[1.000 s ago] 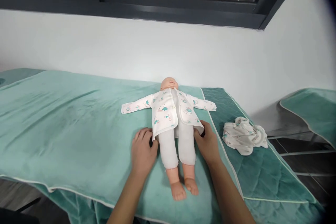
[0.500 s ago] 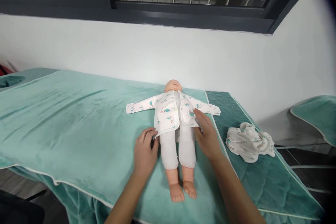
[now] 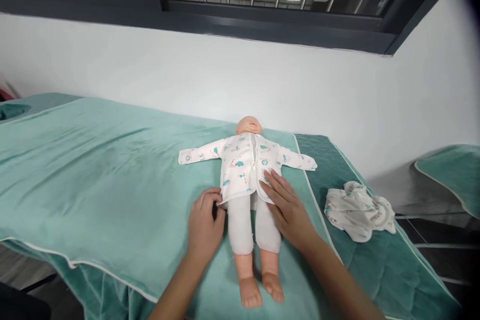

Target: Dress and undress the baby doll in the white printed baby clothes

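Observation:
A baby doll (image 3: 249,125) lies on its back on the green cover, head toward the wall, arms stretched out sideways. It wears a white printed jacket (image 3: 238,165), whose front edges nearly meet down the middle, over white leggings (image 3: 240,225); its feet are bare. My left hand (image 3: 207,215) pinches the jacket's lower corner at the image-left side. Spread fingers of my right hand (image 3: 287,205) lie flat on the jacket's other front panel, near its hem.
Crumpled white printed cloth (image 3: 358,210) sits on the darker green quilted mat (image 3: 390,265) at the right. Behind the bed (image 3: 93,175) stand a white wall (image 3: 225,75) and a barred window. Another green cover (image 3: 453,172) shows at the far right.
The right-hand jacket panel has moved inward, narrowing the front gap. My right hand has shifted left onto it. My left hand stays at the hem corner.

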The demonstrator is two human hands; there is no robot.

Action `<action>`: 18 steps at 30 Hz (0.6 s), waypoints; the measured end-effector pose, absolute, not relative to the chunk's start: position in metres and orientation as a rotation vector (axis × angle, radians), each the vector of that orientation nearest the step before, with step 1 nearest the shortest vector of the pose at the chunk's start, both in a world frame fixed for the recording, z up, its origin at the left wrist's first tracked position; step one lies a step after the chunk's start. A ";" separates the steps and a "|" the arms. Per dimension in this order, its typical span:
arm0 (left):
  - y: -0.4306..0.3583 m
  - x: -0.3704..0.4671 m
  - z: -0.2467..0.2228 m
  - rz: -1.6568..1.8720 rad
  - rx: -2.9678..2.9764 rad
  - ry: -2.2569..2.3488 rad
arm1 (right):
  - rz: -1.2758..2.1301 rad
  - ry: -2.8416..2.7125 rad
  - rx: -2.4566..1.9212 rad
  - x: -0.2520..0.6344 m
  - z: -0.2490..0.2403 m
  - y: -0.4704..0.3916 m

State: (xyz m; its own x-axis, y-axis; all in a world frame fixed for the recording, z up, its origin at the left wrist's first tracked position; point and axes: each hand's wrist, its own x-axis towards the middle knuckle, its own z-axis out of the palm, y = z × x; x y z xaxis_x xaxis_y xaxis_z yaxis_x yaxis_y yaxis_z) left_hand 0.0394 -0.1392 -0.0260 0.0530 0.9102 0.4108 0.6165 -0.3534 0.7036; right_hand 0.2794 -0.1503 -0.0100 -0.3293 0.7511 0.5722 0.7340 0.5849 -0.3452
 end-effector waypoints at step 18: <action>-0.063 0.038 0.012 1.090 0.916 0.842 | 0.942 -0.828 -1.327 0.308 -0.024 -0.091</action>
